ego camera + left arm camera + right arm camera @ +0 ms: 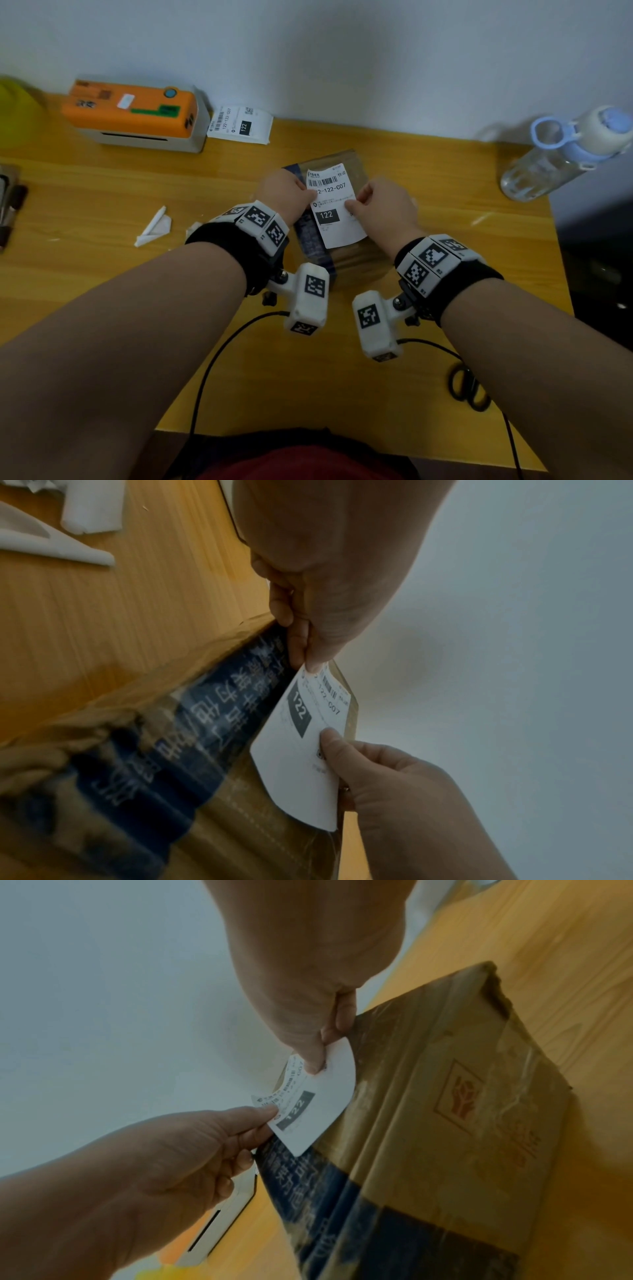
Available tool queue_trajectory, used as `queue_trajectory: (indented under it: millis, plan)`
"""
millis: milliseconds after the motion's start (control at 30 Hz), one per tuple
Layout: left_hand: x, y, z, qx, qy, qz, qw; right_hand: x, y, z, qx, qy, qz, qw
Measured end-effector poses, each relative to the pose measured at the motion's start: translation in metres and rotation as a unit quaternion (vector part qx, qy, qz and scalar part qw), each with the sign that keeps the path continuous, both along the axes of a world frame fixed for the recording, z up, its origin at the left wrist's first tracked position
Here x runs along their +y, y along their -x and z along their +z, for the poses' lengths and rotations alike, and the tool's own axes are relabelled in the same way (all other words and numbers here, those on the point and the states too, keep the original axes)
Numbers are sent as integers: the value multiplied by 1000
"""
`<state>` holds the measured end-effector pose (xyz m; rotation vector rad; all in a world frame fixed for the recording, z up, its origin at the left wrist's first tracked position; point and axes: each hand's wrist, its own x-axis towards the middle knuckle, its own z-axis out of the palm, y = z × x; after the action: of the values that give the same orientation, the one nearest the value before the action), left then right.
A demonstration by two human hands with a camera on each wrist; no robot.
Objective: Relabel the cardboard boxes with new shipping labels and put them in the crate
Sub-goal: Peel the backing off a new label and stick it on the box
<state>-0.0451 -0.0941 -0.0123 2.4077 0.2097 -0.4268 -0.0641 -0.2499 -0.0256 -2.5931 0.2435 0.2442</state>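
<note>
**Both hands pinch a shipping label over the cardboard box**

Black-handled scissors [468, 387] lie near the table's [102, 205] near right corner.

Both forearms reach forward over the near edge, each wrist strapped with a black band and white marker blocks. The left hand [282, 192] pinches the left edge of the shipping label [337, 209] between thumb and fingertips. The right hand [385, 205] pinches the right edge the same way, thumb on the printed face.

The label is thin white paper printed with a barcode, "122-122-C07" and a black "122" block. Its lower part curls up off the box. The cardboard box [356, 260] is brown and creased, wrapped in glossy clear tape, with a dark blue printed band along its left side. It rests flat at the table's middle, under the label.

Folded white backing scraps [154, 228] lie left of the box. At the far edge stand an orange-topped label printer [137, 113] with a printed label [241, 123] beside it, and, toward the far right corner, a clear water bottle [561, 154] with a blue cap.
</note>
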Motion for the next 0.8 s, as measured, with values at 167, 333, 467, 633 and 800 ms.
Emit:
queue_trajectory:
  millis: [167, 333, 467, 633, 800]
  plan:
    - [1, -1, -2, -1, 16, 7, 1000, 5, 7, -4, -105, 108, 171, 974]
    - [0, 0, -3, -1, 23, 14, 1000, -2, 7, -27, 2, 207, 354, 912]
    - [-2, 0, -4, -5, 30, 26, 999, -24, 3, -26, 14, 260, 299, 918]
    - [1, 0, -7, 3, 48, 36, 998, -3, 17, -23, 6, 272, 313, 910]
    - [0, 1, -9, -8, 46, 29, 998, -16, 13, -17, 39, 287, 281, 915]
